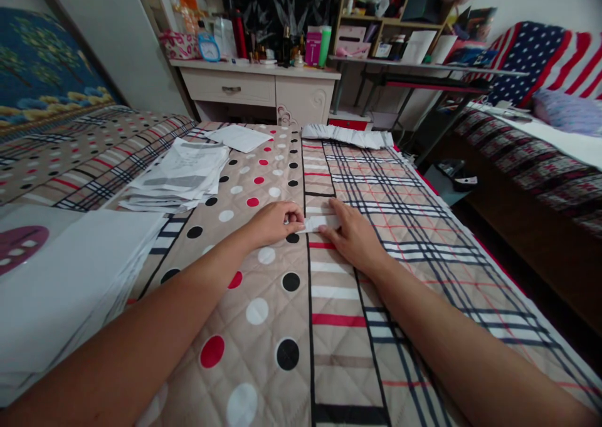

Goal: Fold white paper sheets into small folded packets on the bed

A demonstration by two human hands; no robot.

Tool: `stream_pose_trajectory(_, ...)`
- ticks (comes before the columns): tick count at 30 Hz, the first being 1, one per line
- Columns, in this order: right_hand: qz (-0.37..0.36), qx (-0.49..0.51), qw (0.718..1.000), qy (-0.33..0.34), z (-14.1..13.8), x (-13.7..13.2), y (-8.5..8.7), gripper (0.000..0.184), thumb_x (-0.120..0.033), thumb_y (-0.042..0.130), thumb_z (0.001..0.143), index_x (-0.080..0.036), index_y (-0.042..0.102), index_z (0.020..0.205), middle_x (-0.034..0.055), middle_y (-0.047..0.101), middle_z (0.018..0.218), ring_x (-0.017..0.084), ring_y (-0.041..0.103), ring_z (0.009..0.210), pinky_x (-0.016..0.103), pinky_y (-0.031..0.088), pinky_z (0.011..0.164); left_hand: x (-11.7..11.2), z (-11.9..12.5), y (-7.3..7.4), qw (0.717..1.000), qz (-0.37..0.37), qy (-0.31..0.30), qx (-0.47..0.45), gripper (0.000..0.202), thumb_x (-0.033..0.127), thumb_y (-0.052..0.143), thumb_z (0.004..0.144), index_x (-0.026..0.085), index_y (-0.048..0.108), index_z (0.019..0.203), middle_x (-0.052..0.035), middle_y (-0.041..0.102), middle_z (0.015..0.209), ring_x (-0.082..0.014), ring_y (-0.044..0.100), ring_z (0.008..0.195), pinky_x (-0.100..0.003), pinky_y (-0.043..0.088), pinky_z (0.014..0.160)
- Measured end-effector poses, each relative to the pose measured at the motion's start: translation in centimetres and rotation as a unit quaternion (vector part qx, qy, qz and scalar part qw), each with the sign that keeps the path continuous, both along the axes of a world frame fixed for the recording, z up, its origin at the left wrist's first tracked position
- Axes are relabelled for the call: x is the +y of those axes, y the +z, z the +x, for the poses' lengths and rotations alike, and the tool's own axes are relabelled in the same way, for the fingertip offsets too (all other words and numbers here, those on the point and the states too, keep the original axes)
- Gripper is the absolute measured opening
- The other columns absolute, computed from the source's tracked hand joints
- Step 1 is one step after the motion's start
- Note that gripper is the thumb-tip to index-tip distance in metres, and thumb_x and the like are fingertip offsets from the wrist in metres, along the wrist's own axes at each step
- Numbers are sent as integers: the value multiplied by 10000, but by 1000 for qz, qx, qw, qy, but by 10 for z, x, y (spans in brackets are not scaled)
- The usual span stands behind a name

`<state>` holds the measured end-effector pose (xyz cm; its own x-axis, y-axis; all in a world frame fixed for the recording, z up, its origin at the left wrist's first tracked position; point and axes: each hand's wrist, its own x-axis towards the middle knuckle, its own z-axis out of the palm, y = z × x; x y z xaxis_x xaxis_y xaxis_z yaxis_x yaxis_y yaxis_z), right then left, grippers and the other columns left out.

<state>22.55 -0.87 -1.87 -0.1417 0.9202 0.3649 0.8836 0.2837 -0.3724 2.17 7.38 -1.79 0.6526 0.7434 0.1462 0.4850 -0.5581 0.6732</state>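
Observation:
A narrow strip of white paper (313, 224), apparently folded, lies low over the patterned bedspread between my two hands. My left hand (278, 221) pinches its left end between thumb and curled fingers. On the right end, my right hand (350, 231) presses with thumb and fingertips, the fingers closed about the strip. Part of the strip is hidden under my right fingers. Beyond my hands sits a row of folded white paper strips (348, 136) at the bed's far edge.
Left of my arms are a large stack of white sheets (94, 270), a printed paper pile (181, 173) and a loose sheet (239, 138). A white dresser (230, 82) stands past the bed. A shelf desk (423, 68) and another bed (540, 138) are to the right.

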Motion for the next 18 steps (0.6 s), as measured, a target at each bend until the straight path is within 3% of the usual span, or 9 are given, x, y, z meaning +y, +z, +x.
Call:
stream_pose_trajectory(3, 25, 25, 999, 10, 14, 11, 3, 506, -398, 699, 797, -141, 603, 1221, 145, 657, 1137, 286, 600, 1059, 438, 477, 914, 0, -2, 2, 1000, -24, 3, -14, 289, 391, 750, 685, 186, 649, 863, 17, 578, 756, -129, 520, 671, -248, 401, 607)
stream_pose_trajectory(6, 12, 52, 999, 7, 16, 14, 6, 448, -366, 728, 777, -163, 643, 1167, 97, 665, 1003, 245, 618, 933, 374, 493, 814, -2, -3, 5, 1000, -2, -15, -19, 457, 411, 838, 573, 189, 655, 928, 4, 594, 844, -143, 531, 739, -257, 422, 651)
stream_pose_trajectory(9, -4, 89, 996, 10, 16, 13, 6, 428, -350, 742, 768, -164, 659, 1145, 94, 665, 1017, 234, 622, 924, 366, 492, 810, -5, -4, 7, 998, 54, -29, -32, 348, 358, 797, 656, 185, 665, 927, -21, 620, 936, -148, 537, 791, -269, 437, 709)
stream_pose_trajectory(13, -11, 153, 982, 112, 20, 15, 3, 507, -335, 794, 711, -199, 647, 1178, 99, 629, 1173, 235, 595, 1065, 377, 477, 907, -6, -4, 6, 994, 96, -19, -49, 204, 248, 724, 726, 174, 675, 910, -30, 633, 932, -145, 562, 805, -265, 446, 739)
stream_pose_trajectory(15, -10, 189, 971, 148, 19, 15, 3, 427, -293, 775, 729, -211, 669, 1135, 93, 624, 1183, 225, 589, 1089, 375, 471, 929, -5, -3, 5, 994, 91, 2, -66, 136, 236, 665, 779, 167, 679, 895, -29, 655, 892, -139, 574, 781, -256, 445, 720)
stream_pose_trajectory(18, -10, 244, 963, 118, 14, 14, 7, 199, -264, 682, 807, -194, 708, 991, 76, 678, 1034, 202, 630, 976, 351, 487, 881, -4, -2, 4, 991, 88, 44, -93, 142, 256, 592, 852, 163, 693, 887, -25, 690, 840, -126, 584, 722, -243, 434, 673)
